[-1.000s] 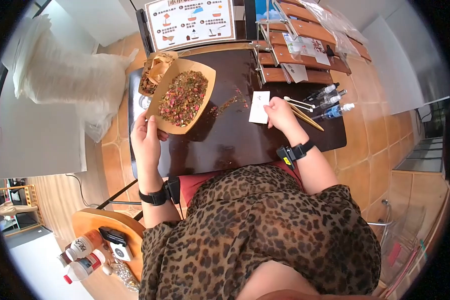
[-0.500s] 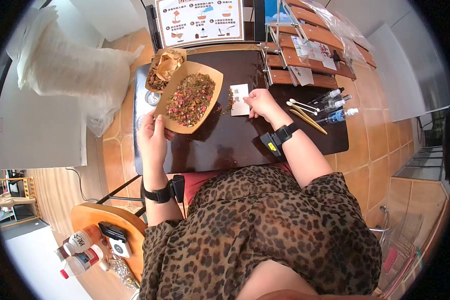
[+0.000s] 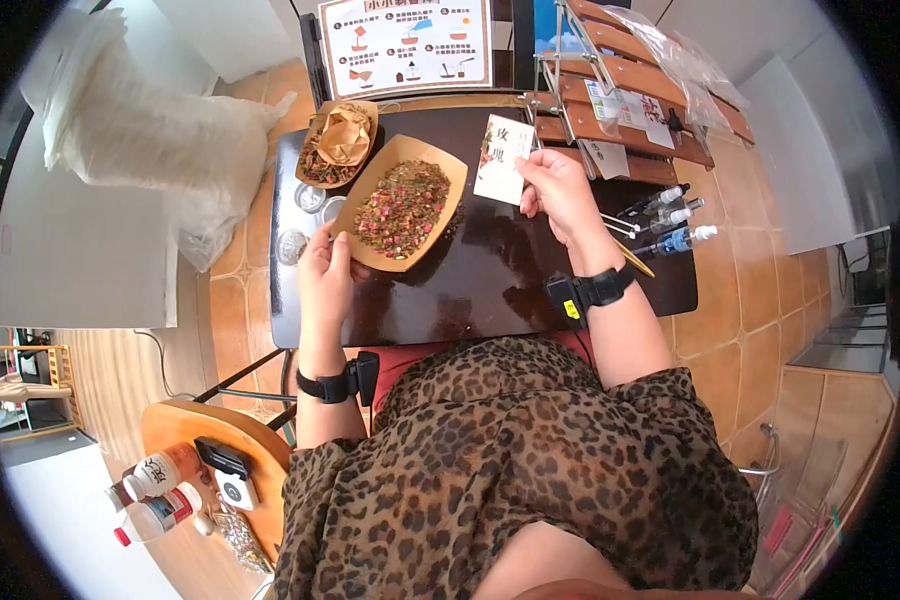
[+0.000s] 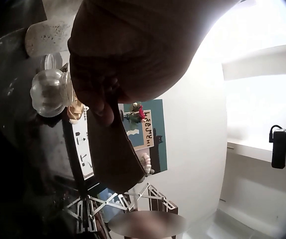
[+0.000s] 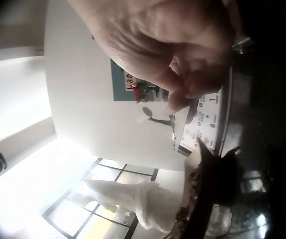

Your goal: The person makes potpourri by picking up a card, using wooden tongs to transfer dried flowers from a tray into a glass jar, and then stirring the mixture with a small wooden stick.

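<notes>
In the head view, the left hand (image 3: 330,275) pinches the near-left edge of a brown paper tray (image 3: 450,170) holding dried petals and herbs (image 3: 400,210). To its right, the right hand (image 3: 565,195) pinches a white card (image 3: 500,160) with printed characters, raised over the table. In the left wrist view, the left hand (image 4: 133,50) grips the tray's edge (image 4: 110,154), seen from the side. The right wrist view has the right hand (image 5: 168,50) with thumb and fingers together on the card (image 5: 180,122), which is partly hidden.
A second paper tray (image 3: 315,175) with dried pieces stands behind left, near glass jars (image 3: 292,246). Spray bottles (image 3: 685,240), white sticks (image 3: 620,225) and tweezers (image 3: 638,264) lie at right. Behind stand an instruction sign (image 3: 405,45) and a wooden rack (image 3: 620,85).
The right hand has brought the card left from beside the sticks, then lifted it, turned and tilted. The left hand and the tray have shifted slightly right in the view, exposing more of the jars.
</notes>
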Demonstrator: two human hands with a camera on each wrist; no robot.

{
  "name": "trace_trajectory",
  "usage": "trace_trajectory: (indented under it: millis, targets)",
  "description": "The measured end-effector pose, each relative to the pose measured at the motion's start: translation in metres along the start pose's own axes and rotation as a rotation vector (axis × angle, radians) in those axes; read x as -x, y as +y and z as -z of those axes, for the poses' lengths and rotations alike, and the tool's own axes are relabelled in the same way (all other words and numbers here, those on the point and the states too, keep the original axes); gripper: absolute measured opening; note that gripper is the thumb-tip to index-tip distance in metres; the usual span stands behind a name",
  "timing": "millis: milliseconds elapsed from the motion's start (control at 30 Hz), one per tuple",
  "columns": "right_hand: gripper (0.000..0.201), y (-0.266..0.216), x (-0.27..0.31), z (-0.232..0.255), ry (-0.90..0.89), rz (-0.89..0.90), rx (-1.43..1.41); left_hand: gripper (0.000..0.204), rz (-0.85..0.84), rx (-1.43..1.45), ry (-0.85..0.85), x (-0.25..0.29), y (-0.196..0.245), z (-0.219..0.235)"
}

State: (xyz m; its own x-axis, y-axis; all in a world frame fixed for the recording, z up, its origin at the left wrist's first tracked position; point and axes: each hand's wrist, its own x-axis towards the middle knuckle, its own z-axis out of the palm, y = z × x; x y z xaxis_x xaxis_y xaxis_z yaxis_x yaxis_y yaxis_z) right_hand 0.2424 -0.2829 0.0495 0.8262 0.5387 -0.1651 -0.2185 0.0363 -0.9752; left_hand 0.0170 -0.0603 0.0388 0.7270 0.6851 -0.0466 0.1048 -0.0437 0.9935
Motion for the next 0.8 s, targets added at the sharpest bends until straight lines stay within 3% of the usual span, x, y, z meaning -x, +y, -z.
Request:
trace_trajectory:
  millis: [200, 233, 300, 333, 433, 567, 667, 800]
  targets:
    - [0.012, -0.012, 0.025, -0.033, 0.008, 0.357, 0.163, 0.029, 0.057, 0.016, -0.119, 0.003, -0.009, -0.015]
    - [0.011, -0.004, 0.028, -0.035, 0.036, 0.417, 0.286, 0.028, 0.071, 0.008, -0.133, 0.004, -0.009, -0.017]
    - [0.011, 0.002, 0.032, -0.035, 0.092, 0.738, 0.671, 0.030, 0.087, 0.040, -0.141, 0.005, -0.009, -0.019]
    - [0.009, -0.001, 0.037, -0.036, 0.087, 0.761, 0.720, 0.030, 0.086, 0.040, -0.145, 0.004, -0.011, -0.019]
    - [0.007, 0.005, 0.046, -0.037, 0.130, 0.797, 0.523, 0.030, 0.066, 0.023, -0.137, 0.010, -0.013, -0.021]
    - [0.006, 0.012, 0.040, -0.027, 0.101, 0.754, 0.653, 0.031, 0.060, 0.010, -0.123, 0.010, -0.012, -0.020]
    - [0.008, 0.008, 0.044, -0.026, 0.168, 0.735, 0.577, 0.030, 0.058, 0.029, -0.113, 0.009, -0.012, -0.019]
    - [0.009, 0.011, 0.036, -0.018, 0.162, 0.532, 0.373, 0.030, 0.053, 0.035, -0.101, 0.009, -0.010, -0.013]
